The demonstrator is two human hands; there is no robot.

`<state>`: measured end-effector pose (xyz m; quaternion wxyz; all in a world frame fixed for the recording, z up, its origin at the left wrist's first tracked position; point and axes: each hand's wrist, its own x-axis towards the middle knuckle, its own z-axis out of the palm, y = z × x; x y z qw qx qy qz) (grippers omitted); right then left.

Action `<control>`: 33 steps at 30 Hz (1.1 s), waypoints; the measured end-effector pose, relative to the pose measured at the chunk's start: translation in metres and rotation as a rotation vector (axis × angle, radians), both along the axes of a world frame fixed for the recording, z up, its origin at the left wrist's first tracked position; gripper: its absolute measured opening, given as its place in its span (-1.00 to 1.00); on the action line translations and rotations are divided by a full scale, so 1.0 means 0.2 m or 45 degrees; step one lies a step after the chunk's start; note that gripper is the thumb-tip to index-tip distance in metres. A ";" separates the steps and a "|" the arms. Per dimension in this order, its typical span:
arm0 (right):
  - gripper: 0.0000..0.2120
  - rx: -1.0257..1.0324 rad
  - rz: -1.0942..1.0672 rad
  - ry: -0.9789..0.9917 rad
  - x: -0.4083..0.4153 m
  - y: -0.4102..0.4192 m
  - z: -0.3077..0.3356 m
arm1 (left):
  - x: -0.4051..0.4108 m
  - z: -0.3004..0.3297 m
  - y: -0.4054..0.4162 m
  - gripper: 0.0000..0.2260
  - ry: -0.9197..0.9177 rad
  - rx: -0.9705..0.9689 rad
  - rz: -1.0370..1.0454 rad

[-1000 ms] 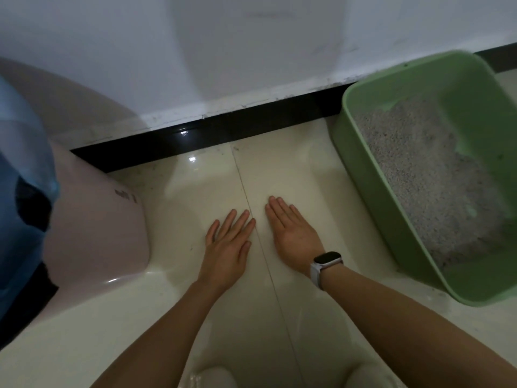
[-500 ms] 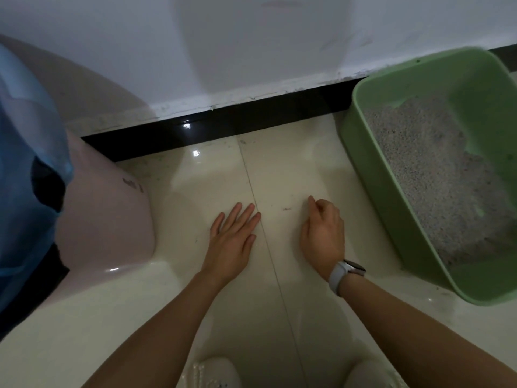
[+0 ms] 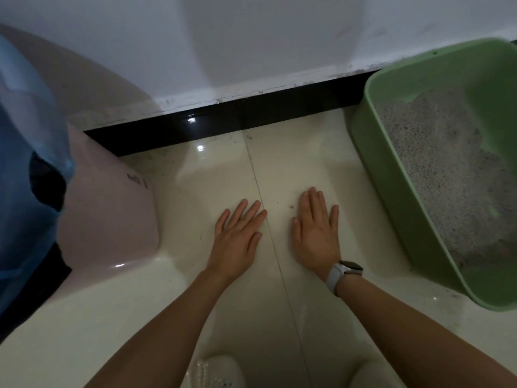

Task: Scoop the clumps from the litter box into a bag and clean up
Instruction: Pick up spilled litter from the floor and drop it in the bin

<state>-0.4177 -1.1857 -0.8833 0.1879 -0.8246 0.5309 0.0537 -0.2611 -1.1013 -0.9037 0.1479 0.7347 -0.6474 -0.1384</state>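
The right hand (image 3: 317,233), curled half a second ago, now lies flat and released on the floor (image 3: 195,191) again, like the left hand (image 3: 237,236). Litter specks (image 3: 291,206) lie at its 11 o'clock. The green litter box (image 3: 397,191) sits at 2 o'clock, the blue bag (image 3: 25,163) at 9; I judge it is sweeping up strays.

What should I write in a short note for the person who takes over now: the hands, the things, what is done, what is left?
Left hand: flat on the floor tile, fingers straight, holds nothing.
Right hand: flat on the tile, holds nothing; a watch is on the wrist.
Green litter box: on the floor to the right, litter inside.
Pink bin with blue bag: to the left.
A small crumb lies by the right fingers.
Done: cannot tell whether any scooping is finished. No scoop is in view.
Left: pick up the crumb, wipe the floor.
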 end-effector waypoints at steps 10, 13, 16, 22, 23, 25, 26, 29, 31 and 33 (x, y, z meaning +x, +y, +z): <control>-0.37 -0.039 0.173 -0.175 -0.01 0.00 -0.01 | 0.00 0.01 0.00 -0.61 -0.002 -0.004 -0.005; -0.42 -0.053 0.030 -0.401 -0.04 -0.01 -0.02 | 0.00 0.01 0.00 -0.61 0.006 -0.010 -0.001; -0.50 -0.091 -0.146 -0.522 -0.01 -0.02 -0.04 | 0.00 0.01 0.00 -0.61 0.046 -0.009 0.001; -0.65 -0.179 -0.382 -0.616 0.07 0.01 -0.07 | 0.00 0.02 0.00 -0.60 0.065 0.013 0.000; -0.66 -0.191 -0.415 -0.626 0.08 0.01 -0.08 | 0.00 0.02 0.00 -0.60 0.063 0.011 0.001; -0.67 -0.213 -0.490 -0.647 0.10 0.03 -0.08 | 0.00 0.02 0.00 -0.60 0.066 0.012 0.005; -0.68 -0.234 -0.519 -0.658 0.11 0.04 -0.09 | 0.00 0.02 0.00 -0.61 0.071 0.014 0.007; -0.66 -0.291 -0.531 -0.652 0.10 0.08 -0.10 | 0.00 0.01 0.00 -0.60 0.075 0.018 0.010; -0.63 -0.331 -0.466 -0.618 0.09 0.10 -0.11 | 0.00 0.02 0.00 -0.60 0.077 0.015 0.013; -0.63 -0.357 -0.403 -0.577 0.09 0.11 -0.13 | 0.00 0.02 0.00 -0.60 0.083 0.012 0.018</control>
